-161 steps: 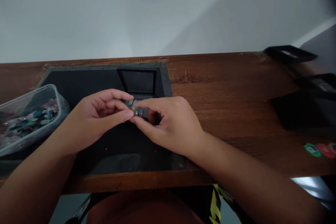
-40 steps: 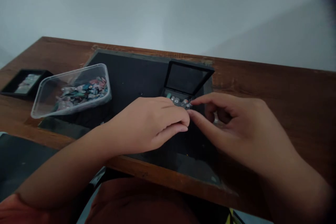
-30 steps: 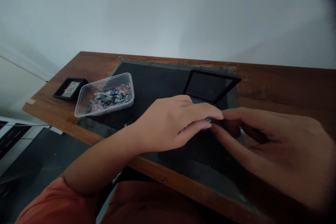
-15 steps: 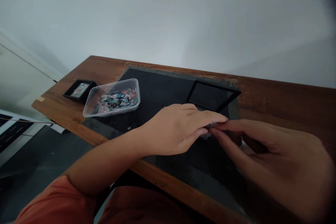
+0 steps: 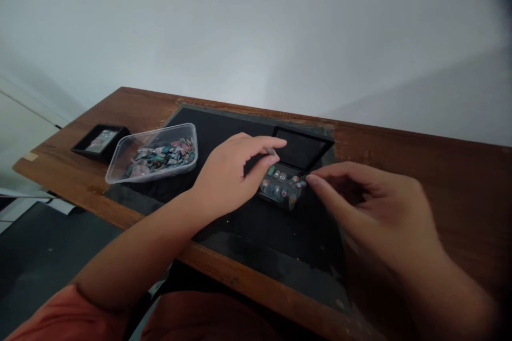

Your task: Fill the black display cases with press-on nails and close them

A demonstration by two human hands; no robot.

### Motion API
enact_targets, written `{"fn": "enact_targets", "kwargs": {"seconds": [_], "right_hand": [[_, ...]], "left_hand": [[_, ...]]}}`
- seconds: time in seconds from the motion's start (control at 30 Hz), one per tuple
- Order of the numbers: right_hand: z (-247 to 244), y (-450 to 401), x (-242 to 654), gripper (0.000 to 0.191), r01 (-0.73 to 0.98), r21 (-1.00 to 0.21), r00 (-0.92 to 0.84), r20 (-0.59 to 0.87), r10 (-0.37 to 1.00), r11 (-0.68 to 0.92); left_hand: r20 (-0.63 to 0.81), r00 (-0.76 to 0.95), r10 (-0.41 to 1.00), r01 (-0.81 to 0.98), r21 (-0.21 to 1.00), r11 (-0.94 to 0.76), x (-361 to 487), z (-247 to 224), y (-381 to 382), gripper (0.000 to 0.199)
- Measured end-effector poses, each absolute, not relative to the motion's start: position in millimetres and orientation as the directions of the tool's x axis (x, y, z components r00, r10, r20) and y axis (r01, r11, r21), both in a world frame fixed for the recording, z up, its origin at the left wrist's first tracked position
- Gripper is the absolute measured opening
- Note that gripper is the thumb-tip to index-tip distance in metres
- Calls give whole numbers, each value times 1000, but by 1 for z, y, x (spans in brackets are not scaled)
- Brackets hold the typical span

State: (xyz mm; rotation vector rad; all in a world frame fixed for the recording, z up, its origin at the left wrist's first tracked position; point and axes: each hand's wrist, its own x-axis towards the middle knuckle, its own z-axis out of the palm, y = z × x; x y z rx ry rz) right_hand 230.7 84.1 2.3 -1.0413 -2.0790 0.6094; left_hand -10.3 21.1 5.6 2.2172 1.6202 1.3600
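My left hand [image 5: 230,176] pinches a small greyish press-on nail [image 5: 271,152] between thumb and forefinger, above an open black case [image 5: 276,203]. Rows of patterned nails [image 5: 277,191] lie in the case, among them a green one [image 5: 271,170]. The case's hinged lid [image 5: 302,148] with a dark clear pane leans back behind it. At the case's right edge, my right hand [image 5: 376,208] has thumb and forefinger together around a small, clear, shiny piece [image 5: 303,180]; its exact shape is too small to make out. My left hand covers the case's left part.
Left of my hands stands a clear plastic tub [image 5: 154,170] with many loose coloured nails. Beside it is another black case [image 5: 100,140] with pale pieces under its window. A dark mat [image 5: 256,256] covers part of the wooden table [image 5: 400,144], against a white wall [image 5: 240,26].
My hands have parted from each other, the left one moving left and up with the nail. The rows in the case now show. The whole view has shifted slightly right.
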Motion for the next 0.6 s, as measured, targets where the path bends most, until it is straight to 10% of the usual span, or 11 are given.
{"fn": "enact_targets", "kwargs": {"seconds": [0.6], "right_hand": [[5, 85, 224, 11, 678, -475, -612, 58, 789, 561]], "left_hand": [[644, -66, 762, 762, 525, -379, -11, 12, 19, 12]]}}
